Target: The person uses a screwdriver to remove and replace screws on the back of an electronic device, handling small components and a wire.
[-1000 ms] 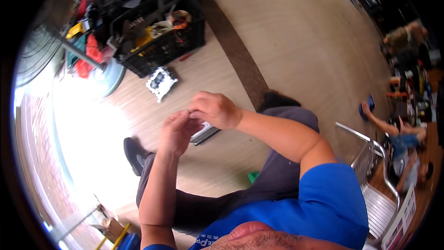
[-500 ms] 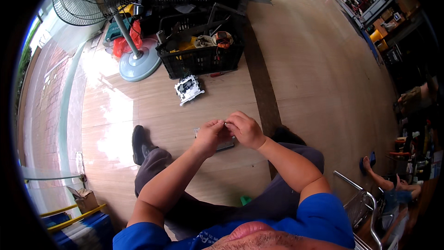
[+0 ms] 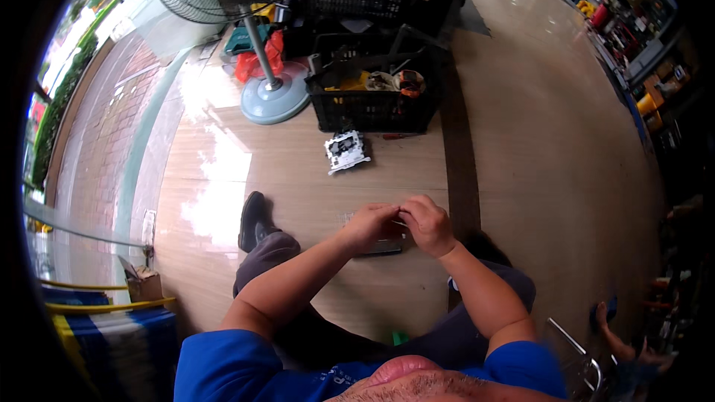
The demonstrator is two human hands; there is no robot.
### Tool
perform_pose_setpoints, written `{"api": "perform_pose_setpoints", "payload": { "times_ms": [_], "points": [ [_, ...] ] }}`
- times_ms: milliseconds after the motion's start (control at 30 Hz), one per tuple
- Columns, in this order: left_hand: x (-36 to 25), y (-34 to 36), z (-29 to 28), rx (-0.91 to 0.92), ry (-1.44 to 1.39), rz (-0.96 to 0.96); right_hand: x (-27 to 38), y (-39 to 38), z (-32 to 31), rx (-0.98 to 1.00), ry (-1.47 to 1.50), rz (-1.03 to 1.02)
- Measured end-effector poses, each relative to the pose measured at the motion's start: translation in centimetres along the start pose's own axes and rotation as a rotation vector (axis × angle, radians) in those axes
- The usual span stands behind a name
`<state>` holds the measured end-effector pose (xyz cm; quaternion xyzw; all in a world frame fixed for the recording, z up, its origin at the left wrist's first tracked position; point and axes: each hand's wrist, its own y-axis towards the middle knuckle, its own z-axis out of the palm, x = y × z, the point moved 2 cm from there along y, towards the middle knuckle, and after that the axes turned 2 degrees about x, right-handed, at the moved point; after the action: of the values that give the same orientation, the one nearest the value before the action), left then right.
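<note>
Low over the floor, between my knees, my left hand (image 3: 372,225) and my right hand (image 3: 430,226) meet at the fingertips. Both are closed in a pinch; whatever is between them is too small and hidden to make out. Just under the hands lies a flat grey piece (image 3: 384,250) with a dark edge, mostly covered by them. Farther ahead on the floor rests a white frame-like part (image 3: 345,155) with dark pieces in its middle.
A black plastic crate (image 3: 372,108) full of tools stands ahead, a red-handled tool (image 3: 402,136) beside it. To its left is a fan base (image 3: 274,101) with a red bag (image 3: 262,58) behind. My boot (image 3: 255,222) is at left; a metal-framed chair (image 3: 588,361) at lower right.
The whole view has shifted, so the crate, fan and white part sit farther right in the picture. My hands stay pinched together, with the right fingers now lying flatter.
</note>
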<state>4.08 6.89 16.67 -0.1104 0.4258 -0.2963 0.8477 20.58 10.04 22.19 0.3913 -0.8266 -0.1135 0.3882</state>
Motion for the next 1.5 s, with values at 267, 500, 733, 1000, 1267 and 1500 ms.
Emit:
{"api": "perform_pose_setpoints", "payload": {
  "times_ms": [267, 500, 733, 1000, 1267, 1500],
  "points": [
    [-0.2, 0.5, -0.1, -0.006, -0.109, 0.02, 0.1, 0.8, 1.0, 0.075, -0.02, -0.003],
    [-0.6, -0.3, 0.2, -0.076, -0.004, -0.022, 0.1, 1.0, 1.3, 0.105, 0.079, 0.055],
    [-0.5, -0.5, 0.5, -0.023, -0.024, 0.078, 0.2, 0.6, 1.4, 0.079, 0.237, 0.213],
    [-0.1, 0.2, 1.1, 0.008, -0.09, 0.162, -2.2, -0.3, 1.8, 0.054, 0.523, 0.607],
    [0.3, 1.2, 1.2, -0.155, -0.047, 0.211, -0.5, 0.6, 1.1, 0.048, 0.144, 0.216],
    [0.4, 1.5, 1.2, -0.221, 0.135, 0.256, 0.2, 0.4, 1.1, 0.067, 0.041, 0.16]
  ]
}}
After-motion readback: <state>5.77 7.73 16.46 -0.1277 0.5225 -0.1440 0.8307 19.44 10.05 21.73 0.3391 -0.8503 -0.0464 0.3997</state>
